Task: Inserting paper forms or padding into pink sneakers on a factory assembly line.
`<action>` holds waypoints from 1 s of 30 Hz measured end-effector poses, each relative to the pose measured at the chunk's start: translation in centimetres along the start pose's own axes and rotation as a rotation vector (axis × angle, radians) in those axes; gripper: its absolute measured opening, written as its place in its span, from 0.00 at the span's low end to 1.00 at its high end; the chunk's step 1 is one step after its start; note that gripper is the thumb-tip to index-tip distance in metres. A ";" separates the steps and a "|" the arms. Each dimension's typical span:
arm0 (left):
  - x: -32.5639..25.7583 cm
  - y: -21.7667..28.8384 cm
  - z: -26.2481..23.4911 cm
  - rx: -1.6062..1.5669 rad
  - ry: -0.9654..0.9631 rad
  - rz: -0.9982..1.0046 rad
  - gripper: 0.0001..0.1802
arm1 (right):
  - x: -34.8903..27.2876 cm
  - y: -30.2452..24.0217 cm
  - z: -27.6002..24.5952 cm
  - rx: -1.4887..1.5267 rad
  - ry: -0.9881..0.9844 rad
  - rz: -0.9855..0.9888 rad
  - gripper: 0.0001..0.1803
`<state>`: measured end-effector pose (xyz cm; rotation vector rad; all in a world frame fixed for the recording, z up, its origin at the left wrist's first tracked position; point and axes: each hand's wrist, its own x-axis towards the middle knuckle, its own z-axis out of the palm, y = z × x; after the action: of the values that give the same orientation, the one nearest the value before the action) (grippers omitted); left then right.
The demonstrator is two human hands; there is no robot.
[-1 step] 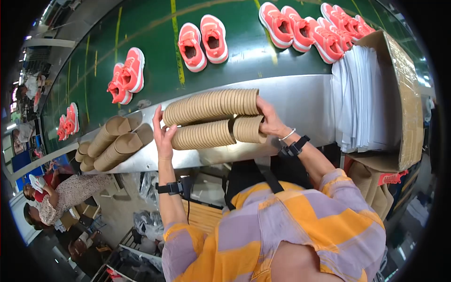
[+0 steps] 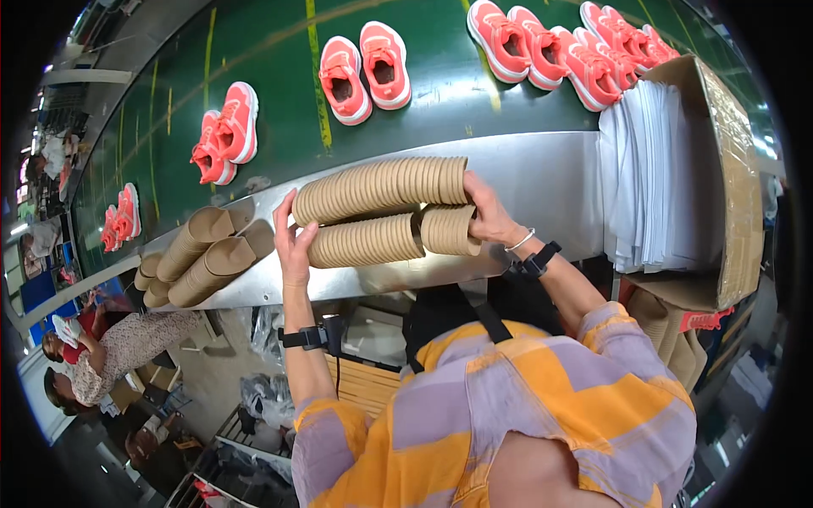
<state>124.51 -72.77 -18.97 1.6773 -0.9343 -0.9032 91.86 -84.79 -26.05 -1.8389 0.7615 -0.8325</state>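
Two long rows of nested brown paper cups lie on their sides on a grey metal shelf (image 2: 550, 182): an upper row (image 2: 381, 186) and a lower row (image 2: 364, 241). A short stack of the same cups (image 2: 449, 230) sits at the lower row's right end. My left hand (image 2: 292, 241) presses flat against the left ends of both rows. My right hand (image 2: 489, 216) wraps the right ends, fingers over the short stack. The rows are held between my two hands. Each wrist wears a black band.
More brown cup stacks (image 2: 199, 254) lie at the shelf's left end. Beyond the shelf a green conveyor (image 2: 271, 51) carries coral sneakers (image 2: 364, 68). An open cardboard box (image 2: 732, 186) with white paper sheets (image 2: 652, 169) stands at the right. A person (image 2: 93, 356) sits lower left.
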 end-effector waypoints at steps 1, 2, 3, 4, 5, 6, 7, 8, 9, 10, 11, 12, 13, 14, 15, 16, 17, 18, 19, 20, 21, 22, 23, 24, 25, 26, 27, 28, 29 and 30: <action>0.0 -0.4 -0.9 0.054 -0.029 0.004 0.41 | 0.5 -0.5 -0.4 -0.151 0.003 -0.134 0.19; -0.1 -0.4 -0.7 0.050 -0.034 -0.019 0.41 | 0.2 -0.8 -0.9 -0.209 -0.033 -0.026 0.19; -0.2 -0.3 -0.5 0.039 -0.028 -0.035 0.40 | 0.0 -1.1 -0.7 -0.209 -0.044 -0.008 0.19; -0.4 0.0 -0.2 0.026 -0.023 -0.049 0.39 | -0.1 -1.7 -0.2 -0.208 0.044 0.057 0.18; -0.6 0.6 0.2 0.014 -0.031 -0.053 0.39 | -0.1 -2.3 -0.1 -0.216 0.140 0.114 0.18; -0.8 1.1 0.7 -0.011 -0.004 -0.077 0.38 | -0.5 -2.4 0.2 -0.132 0.164 0.193 0.19; -0.8 1.5 1.3 -0.040 0.018 -0.091 0.37 | -0.9 -1.4 0.8 -0.127 0.173 0.199 0.21; -1.2 0.7 1.0 0.025 0.023 -0.088 0.36 | -1.4 -0.8 1.1 -0.150 0.115 0.206 0.23; -1.8 -0.1 -0.2 0.092 0.032 -0.078 0.35 | -1.1 -0.8 0.5 -0.200 -0.019 0.191 0.27; -2.2 0.1 -1.1 0.242 0.037 -0.041 0.35 | -0.8 -1.6 -0.5 -0.227 -0.047 0.068 0.32; -2.1 0.5 -1.8 0.387 0.040 0.000 0.35 | -1.0 -2.1 -2.4 -0.332 -0.133 0.055 0.35; -1.8 1.0 -2.5 0.375 0.109 0.016 0.33 | -0.4 -2.3 -4.7 -0.363 -0.169 0.044 0.33; -1.0 1.7 -2.5 0.361 0.185 0.026 0.31 | 0.2 -2.4 -7.1 -0.391 -0.212 0.031 0.32; 0.6 4.4 -0.7 0.377 0.148 0.066 0.28 | 1.2 -2.7 -9.9 -0.422 -0.196 0.029 0.32; 2.3 7.7 1.9 0.393 0.114 0.104 0.25 | 2.4 -3.1 -12.8 -0.447 -0.095 0.089 0.30; 4.2 10.6 4.8 0.376 0.029 0.164 0.21 | 3.9 -3.6 -15.6 -0.462 0.003 0.141 0.28; 6.2 12.4 8.0 0.396 -0.071 0.226 0.19 | 5.4 -4.2 -18.2 -0.600 0.094 0.149 0.25; 8.0 14.7 12.2 0.349 -0.187 0.337 0.17 | 6.7 -4.0 -20.9 -0.629 0.177 0.110 0.22; 9.5 16.7 16.7 0.371 -0.321 0.408 0.17 | 8.0 -3.8 -23.9 -0.667 0.263 0.073 0.19; 10.9 16.5 20.0 0.349 -0.404 0.477 0.18 | 10.5 -4.7 -25.6 -0.711 0.293 0.032 0.16; 11.9 16.7 23.4 0.354 -0.467 0.588 0.18 | 13.3 -6.0 -27.2 -0.758 0.321 0.001 0.13; 12.9 16.7 26.7 0.317 -0.567 0.670 0.16 | 16.4 -7.1 -29.2 -0.791 0.314 -0.063 0.13; 13.7 16.6 30.2 0.303 -0.646 0.699 0.15 | 19.6 -8.1 -31.4 -0.827 0.310 -0.118 0.12; 14.1 16.5 33.7 0.293 -0.722 0.704 0.15 | 22.7 -9.4 -34.0 -0.863 0.303 -0.097 0.12; 15.0 15.8 37.1 0.311 -0.770 0.735 0.15 | 25.7 -10.8 -36.2 -0.891 0.291 -0.082 0.13; 15.3 16.2 40.1 0.326 -0.821 0.792 0.15 | 27.2 -12.0 -39.3 -0.908 0.244 -0.020 0.13; 15.5 16.3 43.0 0.330 -0.825 0.807 0.15 | 28.3 -12.8 -42.1 -0.923 0.194 0.038 0.14; 15.5 16.6 45.6 0.356 -0.817 0.854 0.15 | 28.3 -12.8 -45.0 -1.006 0.145 0.022 0.13; 15.7 16.8 47.6 0.385 -0.803 0.892 0.16 | 27.7 -12.6 -47.8 -1.081 0.087 0.003 0.13; 16.1 16.5 49.2 0.393 -0.765 0.949 0.18 | 26.9 -11.8 -50.0 -1.104 0.001 0.085 0.12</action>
<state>84.96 -110.01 -17.56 0.9055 -2.2810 -0.6865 68.84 -126.67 6.77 -2.7077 1.4672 -0.3330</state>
